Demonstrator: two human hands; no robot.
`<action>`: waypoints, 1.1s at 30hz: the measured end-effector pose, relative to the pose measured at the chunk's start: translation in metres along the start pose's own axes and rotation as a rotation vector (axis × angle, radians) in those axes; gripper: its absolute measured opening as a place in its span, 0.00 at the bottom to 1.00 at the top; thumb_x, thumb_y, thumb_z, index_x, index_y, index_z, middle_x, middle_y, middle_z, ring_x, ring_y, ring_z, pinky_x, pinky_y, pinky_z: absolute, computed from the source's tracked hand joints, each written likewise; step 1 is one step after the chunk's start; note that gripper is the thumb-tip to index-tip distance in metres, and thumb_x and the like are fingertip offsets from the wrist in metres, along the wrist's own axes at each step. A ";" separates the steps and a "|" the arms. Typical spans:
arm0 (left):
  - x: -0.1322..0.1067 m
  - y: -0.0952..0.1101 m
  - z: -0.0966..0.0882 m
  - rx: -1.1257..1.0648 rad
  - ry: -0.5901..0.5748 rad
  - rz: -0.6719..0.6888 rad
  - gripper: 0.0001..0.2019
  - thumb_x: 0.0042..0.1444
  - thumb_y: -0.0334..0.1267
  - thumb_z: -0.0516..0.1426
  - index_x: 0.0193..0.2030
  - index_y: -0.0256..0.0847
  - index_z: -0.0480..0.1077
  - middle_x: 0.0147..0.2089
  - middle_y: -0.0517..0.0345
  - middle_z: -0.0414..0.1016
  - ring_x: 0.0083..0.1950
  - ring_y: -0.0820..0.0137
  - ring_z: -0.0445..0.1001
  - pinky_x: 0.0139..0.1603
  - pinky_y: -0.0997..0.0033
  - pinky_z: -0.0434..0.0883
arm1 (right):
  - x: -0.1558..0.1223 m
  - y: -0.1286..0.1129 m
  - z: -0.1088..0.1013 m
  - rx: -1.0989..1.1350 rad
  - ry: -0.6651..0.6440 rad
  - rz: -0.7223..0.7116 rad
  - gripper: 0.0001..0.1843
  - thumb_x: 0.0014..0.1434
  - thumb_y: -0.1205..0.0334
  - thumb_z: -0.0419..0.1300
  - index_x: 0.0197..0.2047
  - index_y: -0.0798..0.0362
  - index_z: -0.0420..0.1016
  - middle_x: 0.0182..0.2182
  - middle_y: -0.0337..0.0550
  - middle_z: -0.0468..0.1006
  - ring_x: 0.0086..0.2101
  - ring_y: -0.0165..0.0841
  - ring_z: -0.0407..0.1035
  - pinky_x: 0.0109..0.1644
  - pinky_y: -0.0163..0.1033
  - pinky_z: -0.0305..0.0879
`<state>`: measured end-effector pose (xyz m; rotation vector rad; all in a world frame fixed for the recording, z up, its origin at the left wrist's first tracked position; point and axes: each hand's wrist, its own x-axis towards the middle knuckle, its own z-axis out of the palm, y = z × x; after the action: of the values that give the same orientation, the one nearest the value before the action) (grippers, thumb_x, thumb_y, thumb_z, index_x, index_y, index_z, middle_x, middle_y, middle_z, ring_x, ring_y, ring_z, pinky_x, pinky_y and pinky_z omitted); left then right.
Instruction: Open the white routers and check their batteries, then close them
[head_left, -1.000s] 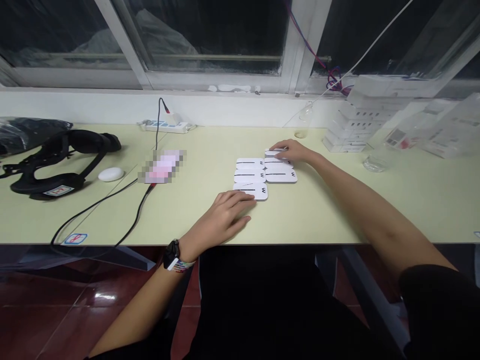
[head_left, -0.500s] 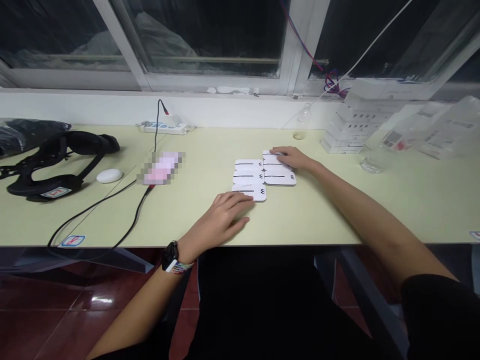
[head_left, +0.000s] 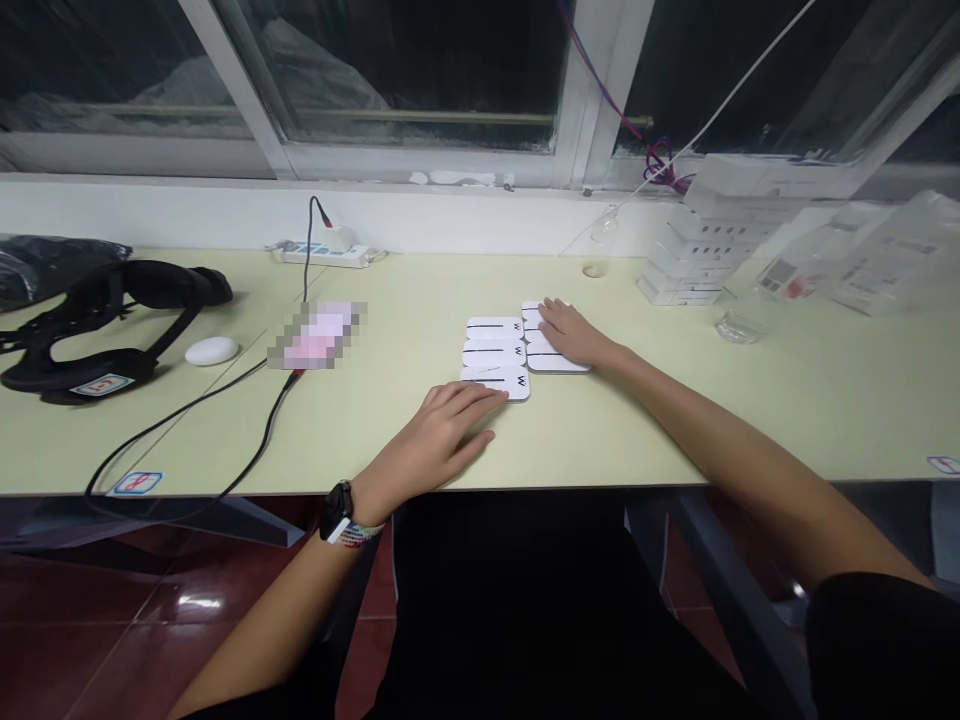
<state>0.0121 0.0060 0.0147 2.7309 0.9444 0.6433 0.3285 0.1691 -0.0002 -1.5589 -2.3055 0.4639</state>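
Several white rounded cards (head_left: 495, 352), each with a black line and a small dark mark at one end, lie flat on the table in two columns side by side. My left hand (head_left: 454, 430) rests with its fingers stretched over the near edge of the front card in the left column. Over the right column of cards (head_left: 556, 362) lies my right hand (head_left: 574, 332), palm down and fingers extended, hiding part of them. Neither hand is wrapped round anything.
Left of the cards, a blurred-out phone-like object (head_left: 319, 335) joins a black cable (head_left: 259, 455). Further left are a white oval case (head_left: 212, 350) and a black headset (head_left: 112, 330). A power strip (head_left: 326, 254), stacked white boxes (head_left: 705, 245) and a glass cup (head_left: 739, 325) stand farther back.
My right hand has come slightly nearer and flattened over the right column, covering more of its cards. My left hand stays on the front left card.
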 end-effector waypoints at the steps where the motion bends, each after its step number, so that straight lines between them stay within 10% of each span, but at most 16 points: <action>1: 0.000 0.000 0.000 0.000 0.000 -0.003 0.25 0.79 0.37 0.54 0.79 0.47 0.65 0.73 0.47 0.73 0.73 0.50 0.68 0.73 0.43 0.66 | -0.003 -0.002 0.000 -0.005 -0.002 0.000 0.44 0.77 0.36 0.38 0.85 0.53 0.51 0.85 0.48 0.45 0.83 0.51 0.36 0.86 0.62 0.34; 33: 0.001 0.000 0.000 -0.002 0.010 0.003 0.24 0.78 0.34 0.53 0.78 0.48 0.67 0.72 0.47 0.74 0.73 0.50 0.69 0.72 0.44 0.67 | -0.050 -0.027 0.002 0.024 0.026 -0.004 0.42 0.76 0.35 0.41 0.82 0.50 0.57 0.83 0.51 0.53 0.81 0.56 0.42 0.85 0.67 0.41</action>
<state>0.0127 0.0063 0.0148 2.7301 0.9415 0.6594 0.3232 0.1130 0.0058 -1.5401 -2.2746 0.4664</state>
